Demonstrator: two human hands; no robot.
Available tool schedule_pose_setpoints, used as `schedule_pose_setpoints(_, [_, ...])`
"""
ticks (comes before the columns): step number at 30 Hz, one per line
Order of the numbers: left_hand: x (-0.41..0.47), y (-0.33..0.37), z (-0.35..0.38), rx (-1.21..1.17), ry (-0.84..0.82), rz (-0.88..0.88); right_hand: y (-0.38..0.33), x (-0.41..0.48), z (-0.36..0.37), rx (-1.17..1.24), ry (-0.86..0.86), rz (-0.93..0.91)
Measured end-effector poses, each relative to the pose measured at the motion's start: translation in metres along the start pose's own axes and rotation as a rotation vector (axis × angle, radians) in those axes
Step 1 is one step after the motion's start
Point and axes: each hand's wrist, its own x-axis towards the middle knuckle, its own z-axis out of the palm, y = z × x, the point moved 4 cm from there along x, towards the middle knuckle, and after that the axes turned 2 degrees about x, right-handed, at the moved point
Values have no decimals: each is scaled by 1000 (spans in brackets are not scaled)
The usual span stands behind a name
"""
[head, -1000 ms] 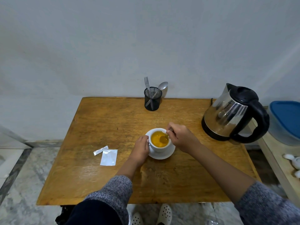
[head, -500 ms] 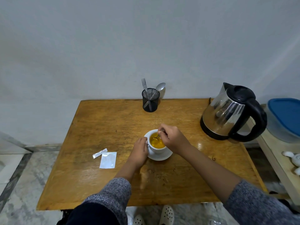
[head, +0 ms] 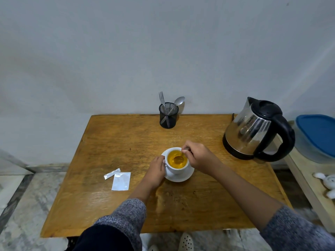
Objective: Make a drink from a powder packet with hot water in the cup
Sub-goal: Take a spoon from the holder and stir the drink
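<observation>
A white cup (head: 176, 170) full of orange liquid stands on a white saucer (head: 183, 177) in the middle of the wooden table (head: 126, 142). My left hand (head: 155, 171) grips the cup's left side. My right hand (head: 197, 156) pinches the handle of a spoon (head: 179, 157) whose bowl is sunk in the liquid. The torn silver packet (head: 121, 181) and its ripped-off strip (head: 112, 173) lie flat to the left of the cup. The steel and black kettle (head: 255, 129) stands at the table's right rear.
A black mesh holder (head: 168, 115) with a fork and a spoon stands at the back edge by the wall. A blue-lidded container (head: 317, 136) and a small white figure (head: 328, 182) rest on a lower shelf to the right. Tiled floor lies left.
My right hand has circled the spoon inside the cup, swinging left over the rim and back to the right. The left hand has stayed on the cup. The camera has shifted slightly.
</observation>
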Motion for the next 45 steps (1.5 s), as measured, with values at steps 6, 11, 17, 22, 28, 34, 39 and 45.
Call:
schedule_pose_setpoints(6, [1, 1, -1, 3, -10, 13, -8, -4, -20, -30, -29, -52])
schedule_pose_setpoints(11, [0, 2, -2, 9, -17, 10, -15, -14, -32, -142, -56, -225])
schedule_pose_setpoints(17, [0, 2, -1, 1, -18, 10, -20, -20, -40, -132, -12, -322])
schedule_pose_setpoints(22, [0, 3, -2, 2, -16, 9, -15, -19, -43, -4, 39, -210])
schedule_pose_setpoints(28, [-1, 4, -3, -7, -14, -6, 6, -12, -56, 362, 341, 20])
schedule_pose_setpoints(34, [-3, 3, -3, -38, -5, -15, 57, -21, -50, 943, 718, 440])
schedule_pose_setpoints(39, [-2, 1, -2, -15, 11, -14, 90, -41, -30, 1134, 879, 671])
schedule_pose_setpoints(45, [-3, 2, -2, -22, 9, -17, 113, -62, 3, 1042, 845, 859])
